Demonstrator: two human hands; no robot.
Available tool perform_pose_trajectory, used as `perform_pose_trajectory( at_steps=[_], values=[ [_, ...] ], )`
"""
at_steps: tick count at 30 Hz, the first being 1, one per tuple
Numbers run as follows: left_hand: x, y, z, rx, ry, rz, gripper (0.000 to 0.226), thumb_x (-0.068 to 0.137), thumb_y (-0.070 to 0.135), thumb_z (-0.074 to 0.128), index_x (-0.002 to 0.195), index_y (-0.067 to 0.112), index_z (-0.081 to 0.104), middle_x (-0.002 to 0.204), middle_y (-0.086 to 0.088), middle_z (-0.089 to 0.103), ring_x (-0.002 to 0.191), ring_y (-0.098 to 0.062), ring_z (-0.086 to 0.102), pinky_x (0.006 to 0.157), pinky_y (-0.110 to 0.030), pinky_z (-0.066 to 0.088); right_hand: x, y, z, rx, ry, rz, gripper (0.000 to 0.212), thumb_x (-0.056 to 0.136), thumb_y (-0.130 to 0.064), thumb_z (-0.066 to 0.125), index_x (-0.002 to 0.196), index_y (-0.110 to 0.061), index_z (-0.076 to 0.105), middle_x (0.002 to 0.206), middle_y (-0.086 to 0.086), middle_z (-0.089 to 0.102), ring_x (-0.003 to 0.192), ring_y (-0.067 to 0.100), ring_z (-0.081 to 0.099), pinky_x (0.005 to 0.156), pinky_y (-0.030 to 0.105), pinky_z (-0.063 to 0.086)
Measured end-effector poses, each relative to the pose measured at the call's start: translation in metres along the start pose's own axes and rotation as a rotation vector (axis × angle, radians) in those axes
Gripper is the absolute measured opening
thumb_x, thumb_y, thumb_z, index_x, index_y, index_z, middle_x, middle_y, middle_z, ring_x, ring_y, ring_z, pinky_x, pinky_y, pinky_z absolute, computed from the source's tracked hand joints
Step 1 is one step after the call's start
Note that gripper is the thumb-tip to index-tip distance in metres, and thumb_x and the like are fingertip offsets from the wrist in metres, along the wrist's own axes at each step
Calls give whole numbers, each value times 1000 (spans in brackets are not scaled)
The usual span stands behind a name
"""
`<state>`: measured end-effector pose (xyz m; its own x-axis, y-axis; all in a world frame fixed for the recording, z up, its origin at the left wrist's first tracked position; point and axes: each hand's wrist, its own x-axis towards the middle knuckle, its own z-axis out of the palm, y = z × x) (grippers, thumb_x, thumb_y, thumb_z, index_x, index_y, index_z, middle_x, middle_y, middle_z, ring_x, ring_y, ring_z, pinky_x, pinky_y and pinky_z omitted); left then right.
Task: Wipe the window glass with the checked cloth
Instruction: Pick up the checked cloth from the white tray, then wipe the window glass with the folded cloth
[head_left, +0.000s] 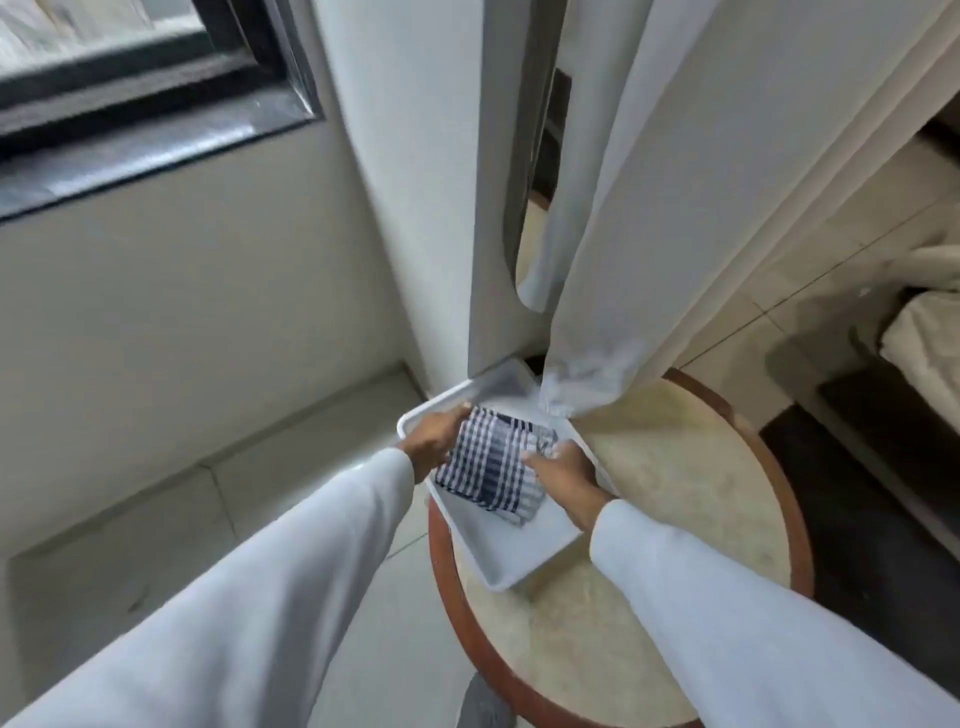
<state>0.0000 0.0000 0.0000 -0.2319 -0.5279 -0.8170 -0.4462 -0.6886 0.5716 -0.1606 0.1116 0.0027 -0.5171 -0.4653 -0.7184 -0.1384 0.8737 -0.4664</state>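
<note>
Wall and window: the window, dark-framed, sits high on the pale wall at the far left, well apart from both hands; only a strip of its glass shows, too blurred to judge clean or dirty.

Curtain: a pale curtain hangs down the middle, its hem bunched onto the far edge of the table.

Table: a round table with a brown rim and cream top carries everything in play.

Tray: a white tray lies across the table's left edge, its far corner overhanging toward the wall.

Cloth: the checked cloth, blue and white, lies folded in the far half of the tray, flat on its floor.

Left hand: the left hand rests at the tray's far left rim, fingers curled against the cloth's left edge; I cannot tell if they have pinched it.

Right hand: the right hand presses at the cloth's right edge, fingers bent down onto the fabric; whether they have closed on it is unclear.

Progress: by my reckoning this is the very start, the pick-up step. The cloth is not yet lifted, no wiping shows, and the whole pane is left to do.
</note>
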Motion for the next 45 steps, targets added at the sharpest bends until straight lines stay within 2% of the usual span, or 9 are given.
perform_pose_trajectory(
  at_steps=[4, 8, 13, 21, 27, 31, 35, 40, 45],
  values=[
    [40, -6, -1, 321, -39, 16, 30, 109, 46, 59, 91, 22, 56, 83, 5, 47, 71, -11, 45, 66, -28, 43, 31, -5, 27, 55, 84, 56, 77, 98, -35, 81, 157, 0, 47, 157, 22, 60, 140, 43, 63, 114, 48, 56],
    [51, -7, -7, 462, -75, 21, 27, 103, 38, 67, 94, 12, 68, 95, -5, 70, 78, -22, 59, 58, -27, 36, 42, -11, 48, 59, 134, 56, 45, 90, -16, 84, 131, -3, 70, 134, 21, 76, 120, 40, 75, 97, 42, 63],
    [7, 34, -35, 428, -36, 113, 34, 78, 53, 68, 91, 22, 74, 92, 2, 71, 76, -18, 62, 63, -28, 37, 19, -55, 52, 258, 50, -132, 12, 88, -28, 82, 83, -17, 80, 86, 0, 82, 79, 21, 74, 67, 28, 58],
    [-152, 164, -154, 193, 186, 411, 17, 88, 40, 62, 87, 27, 73, 94, -2, 76, 86, -25, 64, 78, -36, 46, -116, -218, 16, 559, -324, -524, 11, 101, -16, 76, 109, -20, 83, 98, 1, 88, 89, 17, 84, 83, 33, 70],
    [-349, 273, -252, 68, 318, 666, 44, 82, 39, 59, 101, 4, 77, 96, -10, 88, 86, -29, 79, 85, -40, 52, -286, -376, -44, 629, -484, -854, 18, 103, -22, 77, 118, -13, 81, 112, 13, 87, 98, 26, 83, 95, 45, 69],
    [-497, 318, -306, 16, 444, 803, 22, 70, 43, 62, 67, 31, 81, 65, 14, 78, 77, -20, 66, 81, -36, 47, -414, -465, -90, 606, -638, -1084, 19, 107, -24, 72, 122, -16, 81, 121, 13, 85, 112, 31, 82, 98, 43, 68],
    [-611, 344, -365, 118, 585, 966, 45, 73, 58, 63, 92, 21, 82, 93, 0, 83, 95, -20, 68, 83, -43, 47, -526, -537, -107, 611, -762, -1260, 22, 112, -27, 61, 126, -23, 77, 124, 11, 83, 109, 25, 81, 88, 35, 70],
    [-702, 370, -430, 161, 743, 1216, 41, 90, 43, 60, 96, 7, 77, 81, 0, 73, 71, -1, 62, 73, -33, 43, -628, -610, -87, 623, -803, -1392, 26, 116, -34, 50, 134, -28, 68, 139, 20, 74, 126, 39, 74, 103, 62, 63],
    [-725, 380, -509, 172, 799, 1370, 25, 94, 49, 59, 95, 43, 83, 116, -2, 72, 104, -15, 71, 82, -30, 54, -674, -667, -36, 532, -883, -1438, 24, 104, -23, 72, 128, -25, 76, 122, 11, 83, 109, 31, 81, 82, 47, 70]
  ],
)
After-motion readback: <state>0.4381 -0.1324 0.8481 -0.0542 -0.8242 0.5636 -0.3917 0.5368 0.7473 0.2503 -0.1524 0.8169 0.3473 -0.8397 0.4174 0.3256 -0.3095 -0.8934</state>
